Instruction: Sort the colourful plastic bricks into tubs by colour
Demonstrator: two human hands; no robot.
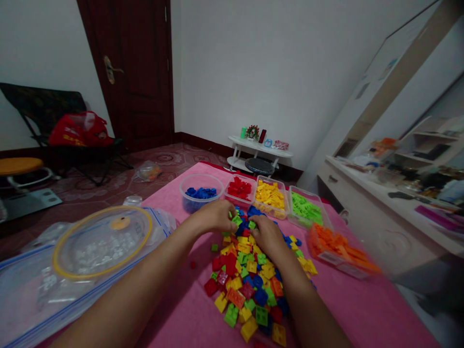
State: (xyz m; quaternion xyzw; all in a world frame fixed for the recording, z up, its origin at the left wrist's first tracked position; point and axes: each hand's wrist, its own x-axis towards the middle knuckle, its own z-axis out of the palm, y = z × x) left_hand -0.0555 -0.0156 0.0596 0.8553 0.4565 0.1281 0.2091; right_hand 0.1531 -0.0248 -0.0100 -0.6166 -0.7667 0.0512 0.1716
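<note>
Step in hand: the fingers appear to be working through the far end of a mixed brick pile, probably picking individual bricks out of it.
Next move: it seems to call for a careful fingertip pinch, since the bricks lie jumbled and touching, and a rough pull could drag neighbours along.
Left hand: curled over the pile's far left edge, a green brick at its fingertips; whether that is pinched or only touched, I cannot tell.
Right hand: bent in from the other side, with bricks at its fingertips; its grip cannot be told either.
Gap: the hands are apart, with blue and green bricks between them.
Pile: spread on the pink-covered counter, it runs from the fingertips back between the forearms, towards the wearer.
Strays: a small red piece lies left of the pile, well apart from it.
Containers: beyond the hands stand a round blue-brick tub, then red, yellow and green boxes; an orange box sits right of the right forearm.
</note>
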